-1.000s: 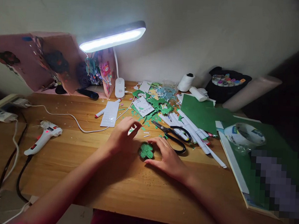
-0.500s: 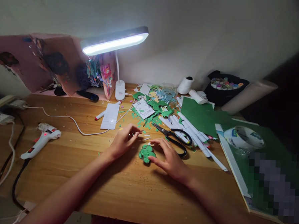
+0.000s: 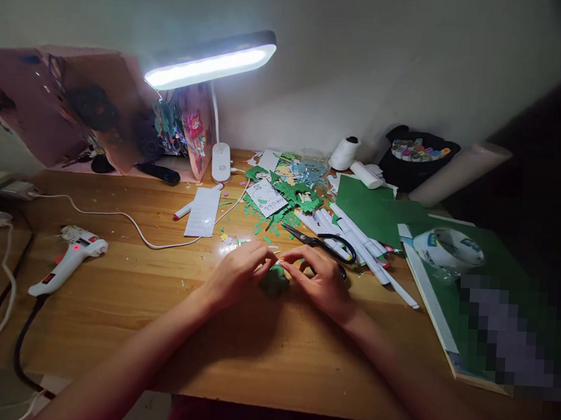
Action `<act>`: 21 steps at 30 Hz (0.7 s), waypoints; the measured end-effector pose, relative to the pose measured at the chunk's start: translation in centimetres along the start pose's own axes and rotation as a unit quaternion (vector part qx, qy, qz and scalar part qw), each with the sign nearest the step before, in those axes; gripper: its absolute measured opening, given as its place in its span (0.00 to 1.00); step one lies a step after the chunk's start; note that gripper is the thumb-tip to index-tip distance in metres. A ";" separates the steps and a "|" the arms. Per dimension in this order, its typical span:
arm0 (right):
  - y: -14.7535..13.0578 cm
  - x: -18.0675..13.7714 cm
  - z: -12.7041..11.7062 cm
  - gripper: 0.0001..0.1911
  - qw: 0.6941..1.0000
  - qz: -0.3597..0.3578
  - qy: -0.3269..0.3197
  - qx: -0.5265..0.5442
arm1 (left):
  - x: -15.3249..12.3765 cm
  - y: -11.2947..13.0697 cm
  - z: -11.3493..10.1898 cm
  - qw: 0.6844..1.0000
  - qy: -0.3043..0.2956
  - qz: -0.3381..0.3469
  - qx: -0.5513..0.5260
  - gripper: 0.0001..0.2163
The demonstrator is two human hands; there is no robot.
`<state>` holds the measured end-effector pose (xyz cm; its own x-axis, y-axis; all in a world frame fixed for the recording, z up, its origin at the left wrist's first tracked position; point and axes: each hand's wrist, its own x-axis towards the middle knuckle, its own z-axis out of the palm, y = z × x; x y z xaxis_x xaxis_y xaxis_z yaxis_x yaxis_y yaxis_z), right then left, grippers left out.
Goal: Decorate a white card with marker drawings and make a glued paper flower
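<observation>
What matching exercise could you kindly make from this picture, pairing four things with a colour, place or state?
1. Lamp
2. Scissors
3. Tape roll
4. Flower-shaped piece

A. Black-handled
B. Green, close to the left hand and right hand
C. Resting on the green surface at right
D. Switched on

Pairs: 1-D, 2-A, 3-C, 4-B

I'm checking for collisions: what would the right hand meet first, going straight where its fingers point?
Probably the left hand: its fingertips lie just ahead, with a small white bit between; depth is unclear.
</observation>
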<state>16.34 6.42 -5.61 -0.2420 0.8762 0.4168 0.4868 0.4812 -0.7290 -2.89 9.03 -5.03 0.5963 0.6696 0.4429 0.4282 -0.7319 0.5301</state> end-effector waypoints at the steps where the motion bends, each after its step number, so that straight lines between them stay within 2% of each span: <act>1: -0.1 -0.1 0.1 0.04 1.000 0.016 -0.001 0.011 | 0.0 -0.1 0.0 1.000 0.003 0.008 -0.002 0.04; 5: -0.3 -0.3 0.3 0.08 0.996 0.074 -0.010 0.051 | -0.2 -0.3 0.2 0.999 0.027 0.031 -0.009 0.04; 9: -0.4 -0.2 0.1 0.08 0.996 0.083 -0.004 0.046 | -0.3 -0.3 0.4 0.998 0.039 0.043 -0.013 0.06; 16: -0.2 0.1 -0.4 0.06 1.000 -0.005 0.017 -0.011 | -0.1 0.1 0.4 0.997 0.051 0.033 -0.044 0.04; 21: 0.3 0.0 -0.7 0.06 0.997 -0.068 0.008 -0.045 | 0.1 0.5 0.6 0.995 0.057 0.004 -0.084 0.02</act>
<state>17.07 6.51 -5.49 -0.2974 0.8016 0.5187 0.5243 0.5911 -0.6129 -2.21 8.66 -5.10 0.5140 0.6814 0.5211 0.2989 -0.7117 0.6358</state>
